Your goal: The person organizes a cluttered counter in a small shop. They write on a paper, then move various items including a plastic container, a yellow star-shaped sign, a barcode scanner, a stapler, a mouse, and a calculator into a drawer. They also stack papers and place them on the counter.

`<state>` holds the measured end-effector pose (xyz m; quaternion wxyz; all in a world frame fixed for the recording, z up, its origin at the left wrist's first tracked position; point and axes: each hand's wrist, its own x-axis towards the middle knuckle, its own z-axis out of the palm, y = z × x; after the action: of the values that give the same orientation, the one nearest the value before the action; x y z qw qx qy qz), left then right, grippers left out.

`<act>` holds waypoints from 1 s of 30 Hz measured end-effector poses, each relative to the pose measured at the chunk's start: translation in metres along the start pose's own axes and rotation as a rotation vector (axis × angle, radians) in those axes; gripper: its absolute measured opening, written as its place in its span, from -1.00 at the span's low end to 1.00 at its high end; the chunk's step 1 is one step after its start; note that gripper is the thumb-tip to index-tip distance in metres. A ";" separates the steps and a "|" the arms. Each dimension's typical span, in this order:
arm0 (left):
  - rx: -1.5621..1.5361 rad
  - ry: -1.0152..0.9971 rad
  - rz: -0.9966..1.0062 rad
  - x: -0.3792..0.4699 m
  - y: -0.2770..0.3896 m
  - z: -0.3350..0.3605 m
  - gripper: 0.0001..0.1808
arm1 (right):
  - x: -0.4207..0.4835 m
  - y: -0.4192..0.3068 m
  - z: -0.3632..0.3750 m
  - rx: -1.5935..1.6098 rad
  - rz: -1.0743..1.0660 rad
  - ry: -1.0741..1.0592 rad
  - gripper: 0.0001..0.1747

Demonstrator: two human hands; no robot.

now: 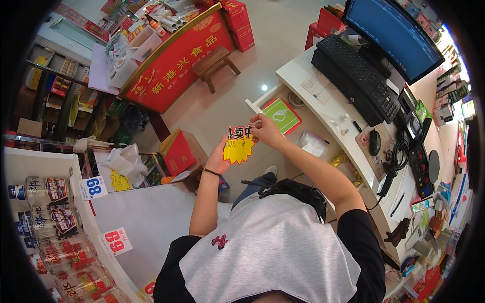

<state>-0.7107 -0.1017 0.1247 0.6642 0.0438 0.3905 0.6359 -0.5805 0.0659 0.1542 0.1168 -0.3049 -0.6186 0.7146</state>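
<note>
Between my hands is a yellow starburst price card [238, 152] with a red edge, bearing printed and handwritten characters. My left hand [217, 157] grips its left side, the wrist circled by a dark bead bracelet. At the card's upper right edge, the fingers of my right hand [267, 130] pinch it. Just beyond my right hand, a green board with a red border and a white hand symbol [281, 115] lies in a pulled-out white drawer [254, 107]. A roll of tape [295, 99] and a clear plastic bag [312, 144] are in there too.
The white counter to the right holds a monitor [394, 36], black keyboard [348, 72], mouse [374, 143] and barcode scanner [387, 180]. Bottles [58, 223] and price cards [115, 241] line the left shelf. A wooden stool [214, 66] stands ahead, near a red display counter [178, 62].
</note>
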 end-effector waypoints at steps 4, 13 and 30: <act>0.049 -0.029 -0.060 -0.006 -0.004 0.000 -0.50 | 0.001 0.008 0.009 0.089 0.049 0.005 -0.68; 0.146 0.127 0.014 0.024 -0.020 0.010 -0.60 | -0.017 0.002 -0.005 0.516 0.119 -0.098 -0.71; 0.284 -0.213 -0.282 0.037 -0.003 0.088 -0.49 | -0.041 0.024 -0.039 0.392 0.109 0.071 -0.70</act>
<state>-0.6616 -0.0309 0.1663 0.7713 0.1489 0.4060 0.4670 -0.5208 0.0706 0.1414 0.1567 -0.3343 -0.4460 0.8154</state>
